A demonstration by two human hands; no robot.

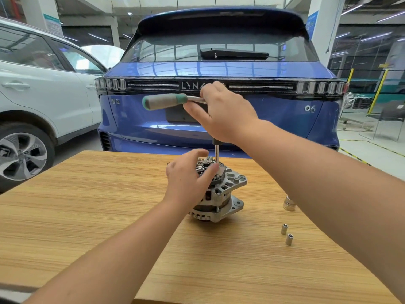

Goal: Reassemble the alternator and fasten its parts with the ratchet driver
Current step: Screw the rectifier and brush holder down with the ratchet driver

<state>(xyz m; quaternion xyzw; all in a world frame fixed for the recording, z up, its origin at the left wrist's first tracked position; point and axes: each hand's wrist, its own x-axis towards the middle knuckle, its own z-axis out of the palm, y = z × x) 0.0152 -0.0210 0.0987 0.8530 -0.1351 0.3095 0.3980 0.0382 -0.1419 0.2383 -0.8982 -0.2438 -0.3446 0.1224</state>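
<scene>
The silver alternator (pixel 225 194) stands on end in the middle of the wooden table (pixel 87 216). My left hand (pixel 188 176) grips its upper left side, thumb lying across the top plate. My right hand (pixel 223 110) holds the head of the ratchet driver (pixel 164 101) high above the alternator. The driver's grey and green handle points left. Its long extension bar (pixel 217 153) runs straight down from under my palm onto the alternator's top face. The tip of the bar is hidden beside my left thumb.
A large socket (pixel 289 202) and two small sockets (pixel 284 229) (pixel 289 239) lie on the table to the right of the alternator. A blue car (pixel 219 69) is parked just beyond the table's far edge, and a white car (pixel 43 95) stands at the left.
</scene>
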